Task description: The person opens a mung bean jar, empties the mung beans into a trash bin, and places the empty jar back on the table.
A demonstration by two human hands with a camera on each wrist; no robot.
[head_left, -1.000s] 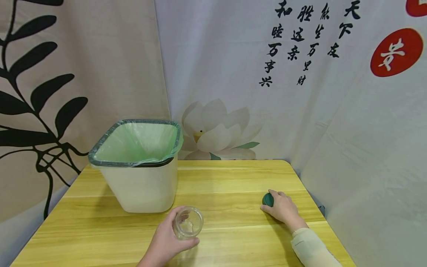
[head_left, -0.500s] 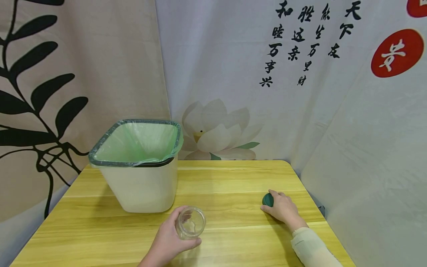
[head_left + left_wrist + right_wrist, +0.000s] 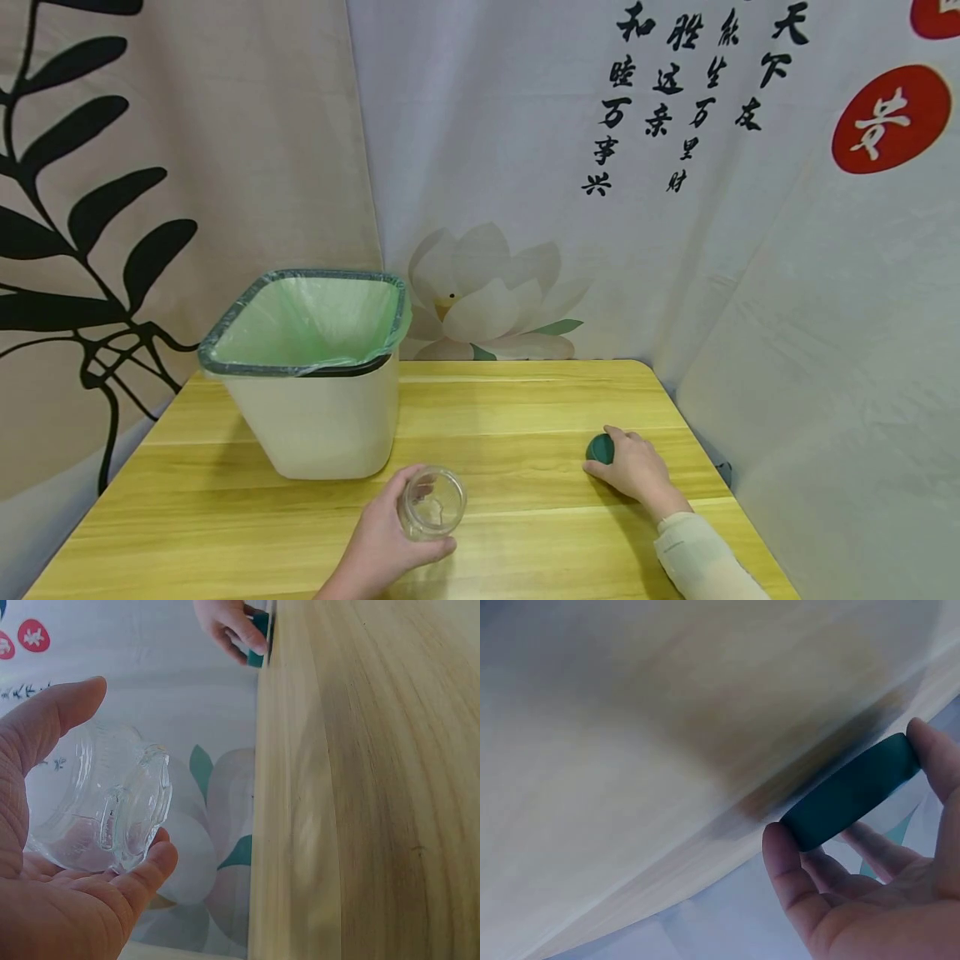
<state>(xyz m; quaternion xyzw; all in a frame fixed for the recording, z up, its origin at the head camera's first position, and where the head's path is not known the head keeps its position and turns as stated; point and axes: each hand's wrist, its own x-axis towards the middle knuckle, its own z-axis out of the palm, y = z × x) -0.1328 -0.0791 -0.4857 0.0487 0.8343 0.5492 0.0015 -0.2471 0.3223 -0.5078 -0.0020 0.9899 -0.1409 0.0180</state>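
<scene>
My left hand (image 3: 382, 542) grips a clear glass jar (image 3: 432, 502) with no lid, held just above the wooden table (image 3: 525, 408) near its front edge. In the left wrist view the jar (image 3: 105, 799) lies in my palm with the thumb (image 3: 52, 712) over it. My right hand (image 3: 637, 468) pinches a dark green round lid (image 3: 600, 448) that rests on the table at the right. In the right wrist view the lid (image 3: 851, 791) sits between thumb (image 3: 787, 877) and a finger, its edge on the wood.
A white bin (image 3: 315, 417) lined with a green bag (image 3: 311, 321) stands at the back left of the table. Printed cloth backdrops (image 3: 525, 167) hang close behind and to the right of the table. The right edge of the table lies near my right sleeve (image 3: 701, 554).
The jar in my left hand has shifted slightly to the right and toward me. My right hand with the green lid has stayed in place.
</scene>
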